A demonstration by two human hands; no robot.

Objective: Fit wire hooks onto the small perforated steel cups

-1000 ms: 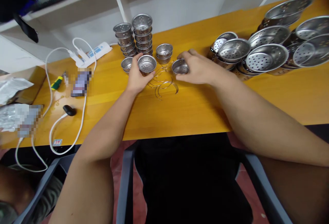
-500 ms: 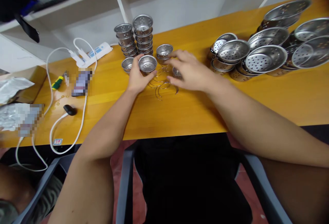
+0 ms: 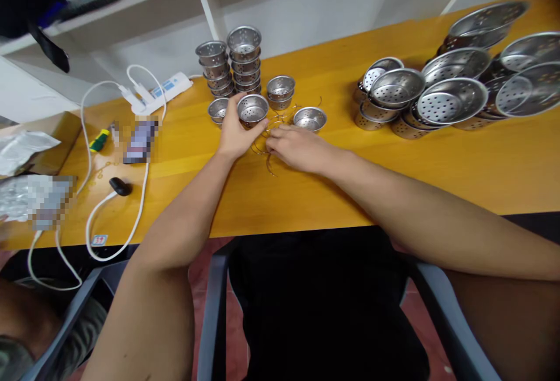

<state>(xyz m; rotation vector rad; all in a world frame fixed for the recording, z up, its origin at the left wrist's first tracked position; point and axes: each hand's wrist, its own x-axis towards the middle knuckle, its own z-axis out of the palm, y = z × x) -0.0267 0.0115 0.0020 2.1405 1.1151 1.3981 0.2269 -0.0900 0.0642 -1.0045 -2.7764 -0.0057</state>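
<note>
1. our left grip [image 3: 235, 131] is clamped on a perforated cup [image 3: 252, 111], thumb at the near side and fingers at the far left – likely to stop it sliding on the counter [image 3: 306, 200].
2. our right grip [image 3: 295, 144] is bent down over the wire rings [image 3: 270, 166], just right of that cup; the knuckles hide the fingertips, so we cannot tell whether they are closed on wire.
3. the wire rings lie in a loose, overlapping bunch, seemingly kept in the middle so both grips reach them easily.
4. a single cup [image 3: 310, 118] sits upright just beyond the right grip, which masks its near edge; a small cup [image 3: 217, 111] is partly hidden behind the left grip.
5. a short stack [image 3: 280, 92] and two tall stacks [image 3: 230, 57] stand behind, nested presumably to save room – they would block a straight reach backward.
6. well apart on our right are large baskets [image 3: 444, 105]; on our left, a power strip [image 3: 171, 89] and white cable [image 3: 142, 209], clear of both grips.
</note>
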